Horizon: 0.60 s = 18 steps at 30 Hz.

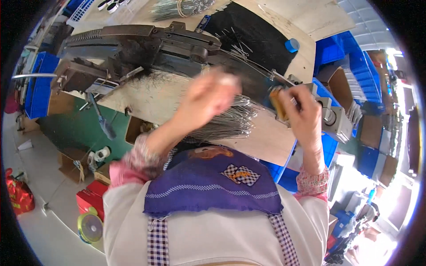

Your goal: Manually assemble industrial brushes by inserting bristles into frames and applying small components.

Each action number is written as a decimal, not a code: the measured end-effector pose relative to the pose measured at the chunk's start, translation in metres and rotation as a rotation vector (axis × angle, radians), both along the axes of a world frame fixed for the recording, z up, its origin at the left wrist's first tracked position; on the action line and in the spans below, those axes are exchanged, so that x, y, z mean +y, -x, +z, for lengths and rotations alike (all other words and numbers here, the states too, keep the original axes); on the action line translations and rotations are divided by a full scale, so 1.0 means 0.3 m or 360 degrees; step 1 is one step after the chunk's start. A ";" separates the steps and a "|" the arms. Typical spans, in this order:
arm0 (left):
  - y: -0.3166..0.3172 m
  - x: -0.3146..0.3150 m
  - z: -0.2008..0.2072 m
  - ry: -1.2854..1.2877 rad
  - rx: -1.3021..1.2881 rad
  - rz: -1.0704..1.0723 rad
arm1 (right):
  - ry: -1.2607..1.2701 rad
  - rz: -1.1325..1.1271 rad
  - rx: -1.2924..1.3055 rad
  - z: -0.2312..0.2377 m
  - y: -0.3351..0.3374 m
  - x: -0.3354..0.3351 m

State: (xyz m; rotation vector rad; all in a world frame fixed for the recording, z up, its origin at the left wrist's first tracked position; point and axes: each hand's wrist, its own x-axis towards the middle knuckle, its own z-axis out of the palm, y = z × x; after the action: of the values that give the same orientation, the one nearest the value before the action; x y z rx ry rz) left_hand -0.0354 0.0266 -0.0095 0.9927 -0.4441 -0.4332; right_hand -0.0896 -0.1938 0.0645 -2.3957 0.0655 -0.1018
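Note:
My left hand [211, 95], smeared by motion, is over the middle of the wooden bench, in front of a long dark metal machine [186, 48]. Whether its fingers hold anything is lost in the blur. Just below and beside it lies a thick bundle of thin metal wires [230, 122] with looped ends. To the right, my right hand [304, 106] has its fingers curled round a yellow-brown handle-like piece [278, 103] at the machine's right end. A grey metal block with a round fitting [332, 117] is close beside that hand.
Several loose wire pieces [242, 48] and a blue cap [292, 45] lie on a black mat [270, 29] behind the machine. Another wire bundle [182, 8] is at the back. Blue crates [350, 62] stand right; a hammer-like tool [104, 124] hangs at the bench's left edge.

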 end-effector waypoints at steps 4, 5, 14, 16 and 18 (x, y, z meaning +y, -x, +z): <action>-0.084 -0.232 -0.014 -0.0177 0.0767 -0.0511 | -0.0017 -0.0097 -0.0296 0.008 -0.059 -0.062; -0.099 -0.246 -0.024 -0.0270 0.0894 -0.0448 | 0.0036 -0.0103 -0.0362 0.005 -0.047 -0.075; -0.097 -0.212 -0.033 -0.0250 0.0640 0.0359 | 0.0480 0.0578 -0.0528 -0.150 -0.350 -0.018; -0.090 -0.212 -0.032 -0.0286 0.0709 0.0354 | 0.0115 0.0725 -0.0281 -0.168 -0.387 -0.001; -0.074 -0.212 -0.046 -0.0257 0.0704 0.0369 | -0.0047 0.0811 -0.0347 -0.154 -0.375 -0.004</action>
State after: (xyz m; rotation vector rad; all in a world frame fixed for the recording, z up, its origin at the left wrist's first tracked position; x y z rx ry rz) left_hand -0.0131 -0.0371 -0.0234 1.0545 0.1051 -0.4680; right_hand 0.0229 -0.1949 0.0183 -2.2826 -0.6347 -0.1192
